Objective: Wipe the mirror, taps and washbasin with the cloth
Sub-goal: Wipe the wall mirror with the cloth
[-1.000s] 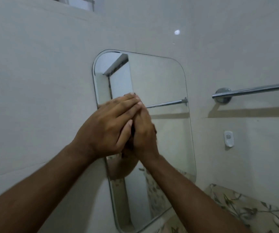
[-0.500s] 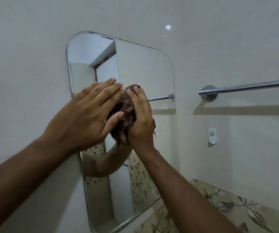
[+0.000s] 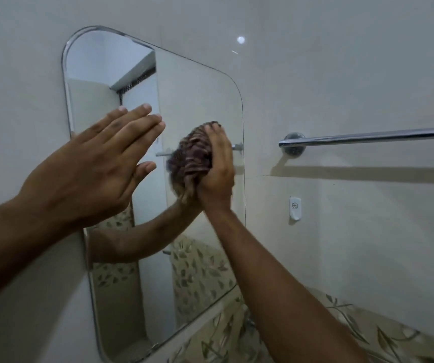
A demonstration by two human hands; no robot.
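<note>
A tall rounded mirror point(image 3: 200, 100) hangs on the pale wall. My right hand point(image 3: 218, 166) presses a bunched dark brown and tan cloth point(image 3: 191, 161) against the glass near the mirror's middle right, fingers curled over the cloth. My left hand point(image 3: 98, 169) hovers in front of the mirror's left side with straight fingers, holding nothing and apart from the cloth. The glass reflects my right forearm. Taps and washbasin are out of view.
A chrome towel rail point(image 3: 367, 138) runs along the wall to the right of the mirror. A small white wall hook point(image 3: 295, 208) sits below it. Leaf-patterned tiles point(image 3: 354, 326) band the wall at the bottom right.
My two hands, pressed together over the cloth a second ago, have parted. The left hand has drawn away to the left and opened; the right keeps the cloth on the glass.
</note>
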